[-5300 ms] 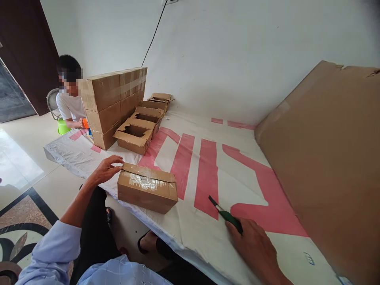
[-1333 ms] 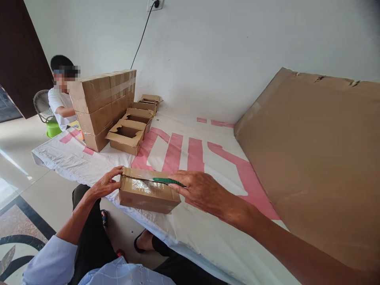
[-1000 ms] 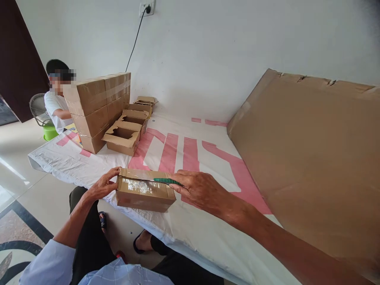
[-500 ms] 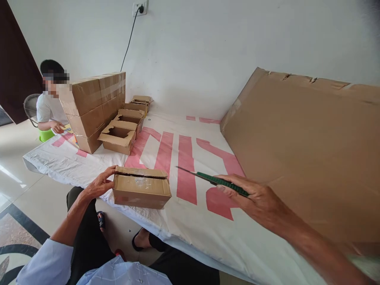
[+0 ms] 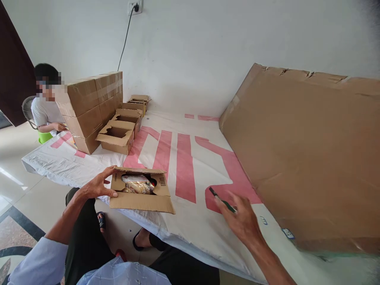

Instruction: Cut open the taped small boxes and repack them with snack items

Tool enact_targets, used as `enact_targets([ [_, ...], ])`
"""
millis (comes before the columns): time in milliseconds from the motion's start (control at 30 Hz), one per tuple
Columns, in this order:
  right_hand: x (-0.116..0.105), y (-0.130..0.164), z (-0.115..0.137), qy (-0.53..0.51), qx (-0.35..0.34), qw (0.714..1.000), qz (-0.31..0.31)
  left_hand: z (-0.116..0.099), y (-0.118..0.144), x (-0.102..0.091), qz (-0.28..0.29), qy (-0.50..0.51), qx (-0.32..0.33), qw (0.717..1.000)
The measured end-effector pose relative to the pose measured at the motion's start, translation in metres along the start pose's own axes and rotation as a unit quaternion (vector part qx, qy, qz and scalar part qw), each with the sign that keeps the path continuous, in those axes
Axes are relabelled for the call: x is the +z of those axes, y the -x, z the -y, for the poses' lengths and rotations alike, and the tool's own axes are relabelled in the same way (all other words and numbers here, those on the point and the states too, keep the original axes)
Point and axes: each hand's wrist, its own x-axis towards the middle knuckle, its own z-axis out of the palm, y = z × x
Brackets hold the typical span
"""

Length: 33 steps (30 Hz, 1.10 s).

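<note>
A small cardboard box (image 5: pixel 142 202) lies in front of me with its top flaps folded open. Inside it, through a cut-out in the inner cardboard, clear-wrapped packets (image 5: pixel 139 184) show. My left hand (image 5: pixel 99 185) grips the left end of this box, its thumb lying over the near flap. To the right, low over the cloth, my right hand (image 5: pixel 242 215) has a green utility knife (image 5: pixel 228 206) loosely between thumb and fingers. The fingers are partly stretched, and the knife's dark end points up and left.
On the left, taped cartons (image 5: pixel 86 113) form a stack, with a row of open boxes (image 5: pixel 117 136) beside it. A large cardboard sheet (image 5: pixel 303 158) leans at the right. White cloth with red print (image 5: pixel 185 170) covers the table. Another person (image 5: pixel 47 107) sits beyond the stack.
The small box's top flaps have gone from closed to open, showing the packets. My right hand has drawn back and down with the knife, and its grip has loosened. My left thumb now overlaps the flap.
</note>
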Motion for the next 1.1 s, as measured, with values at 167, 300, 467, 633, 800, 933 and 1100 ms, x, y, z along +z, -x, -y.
enact_targets([
  [167, 0.032, -0.033, 0.122, -0.178, -0.139, 0.961, 0.162, 0.001, 0.001, 0.002, 0.027, -0.016, -0.010, 0.999],
  [300, 0.067, -0.058, 0.175, -0.193, -0.162, 0.938, 0.238, 0.007, 0.002, 0.005, 0.005, -0.021, 0.002, 1.000],
  [467, 0.080, -0.083, 0.194, -0.013, -0.126, 0.962, 0.244, 0.013, -0.005, 0.006, 0.005, -0.038, -0.011, 0.999],
  [633, 0.070, -0.070, 0.216, 0.078, -0.265, 0.946, 0.170, 0.017, -0.014, 0.002, 0.010, -0.041, 0.008, 0.999],
  [800, 0.064, -0.043, 0.232, 0.127, -0.472, 0.833, 0.258, 0.018, -0.016, 0.003, -0.001, -0.064, 0.033, 0.997],
  [933, 0.054, -0.048, 0.224, 0.177, -0.468, 0.817, 0.286, 0.014, -0.014, 0.003, 0.000, -0.073, 0.029, 0.997],
  [1100, 0.042, -0.061, 0.214, 0.148, -0.467, 0.803, 0.340, -0.002, -0.014, 0.003, 0.002, -0.104, 0.010, 0.995],
])
